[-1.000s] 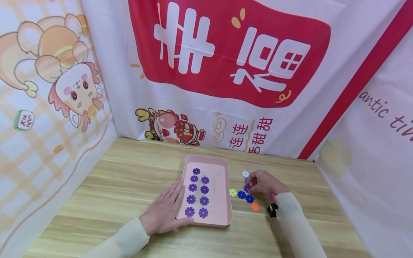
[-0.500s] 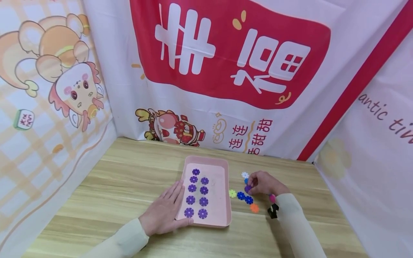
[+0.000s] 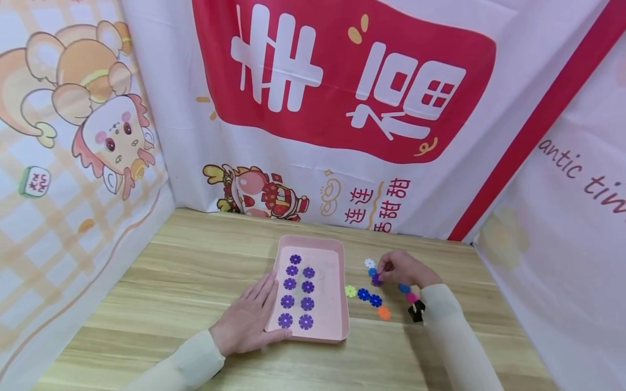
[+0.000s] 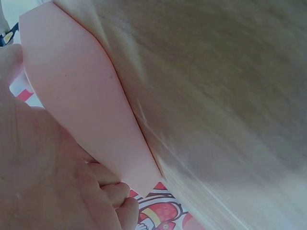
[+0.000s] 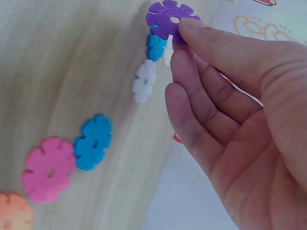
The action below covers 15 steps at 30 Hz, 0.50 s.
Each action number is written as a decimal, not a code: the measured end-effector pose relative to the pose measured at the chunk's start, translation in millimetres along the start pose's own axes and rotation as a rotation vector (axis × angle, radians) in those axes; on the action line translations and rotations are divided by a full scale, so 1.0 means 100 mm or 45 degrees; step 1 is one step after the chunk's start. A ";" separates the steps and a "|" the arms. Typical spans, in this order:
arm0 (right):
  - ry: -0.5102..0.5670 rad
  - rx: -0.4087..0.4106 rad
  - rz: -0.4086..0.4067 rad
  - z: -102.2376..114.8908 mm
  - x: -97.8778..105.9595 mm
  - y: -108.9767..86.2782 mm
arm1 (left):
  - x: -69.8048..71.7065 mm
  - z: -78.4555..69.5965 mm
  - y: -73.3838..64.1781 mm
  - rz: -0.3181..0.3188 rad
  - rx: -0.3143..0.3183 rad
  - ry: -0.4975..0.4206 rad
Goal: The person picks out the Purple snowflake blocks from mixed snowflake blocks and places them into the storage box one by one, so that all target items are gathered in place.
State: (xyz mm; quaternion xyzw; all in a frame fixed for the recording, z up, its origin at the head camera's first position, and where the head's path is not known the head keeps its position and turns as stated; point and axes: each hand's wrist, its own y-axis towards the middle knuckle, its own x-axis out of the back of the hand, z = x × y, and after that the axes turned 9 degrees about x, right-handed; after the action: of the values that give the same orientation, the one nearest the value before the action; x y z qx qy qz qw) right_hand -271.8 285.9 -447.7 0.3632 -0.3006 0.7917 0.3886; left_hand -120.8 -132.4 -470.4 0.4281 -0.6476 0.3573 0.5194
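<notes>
My left hand [image 3: 246, 320] rests along the left side of a pink tray [image 3: 332, 304], its fingers extended at the rim and the thumb at the near corner. Two columns of purple snowflake discs [image 3: 287, 301] lie in the tray's left part. To the right of the tray, my right hand [image 3: 407, 269] pinches another purple snowflake disc [image 5: 160, 20] between thumb and fingertips. In the right wrist view, a blue disc [image 5: 156, 45] and a white disc [image 5: 144, 82] show on the table behind it. The left wrist view holds the tray's outer wall [image 4: 81, 81] and my left hand's fingers at its edge.
Between tray and right hand lie a lime disc [image 3: 350, 291], two dark blue discs [image 3: 375, 300] and an orange disc [image 3: 384, 313]. A pink disc [image 3: 412, 297] and a blue disc [image 3: 404, 288] lie by the right wrist. Printed cloth [image 3: 303, 141] encloses the table's far side.
My right hand has risen slightly, and the purple disc in its fingers is now tilted. A blue disc beside the pink one has come into sight. My left hand stays on the tray.
</notes>
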 end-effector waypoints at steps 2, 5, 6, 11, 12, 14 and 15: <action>-0.009 -0.004 0.006 0.03 0.05 0.02 | 0.00 0.00 0.00 0.005 0.006 -0.003; -0.061 0.012 0.015 0.09 0.12 0.05 | 0.01 0.01 0.01 0.017 0.016 -0.006; -0.076 0.025 0.015 0.11 0.14 0.06 | 0.01 0.01 0.01 0.020 0.019 -0.007; -0.136 0.125 0.021 0.22 0.24 0.13 | 0.01 0.01 0.01 0.027 0.018 -0.007; -0.134 0.139 0.018 0.24 0.26 0.14 | 0.01 0.01 0.01 0.025 0.016 -0.006; -0.152 0.179 0.015 0.31 0.29 0.18 | 0.01 0.01 0.01 0.020 0.011 0.000; -0.166 0.197 0.013 0.35 0.29 0.21 | 0.01 0.01 0.01 0.018 0.009 0.001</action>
State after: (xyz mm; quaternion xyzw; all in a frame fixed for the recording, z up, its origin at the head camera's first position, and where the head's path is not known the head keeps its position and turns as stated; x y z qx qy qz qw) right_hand -290.3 260.5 -408.8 0.4413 -0.2653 0.7891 0.3348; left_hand -122.6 -133.1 -469.8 0.4251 -0.6490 0.3636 0.5156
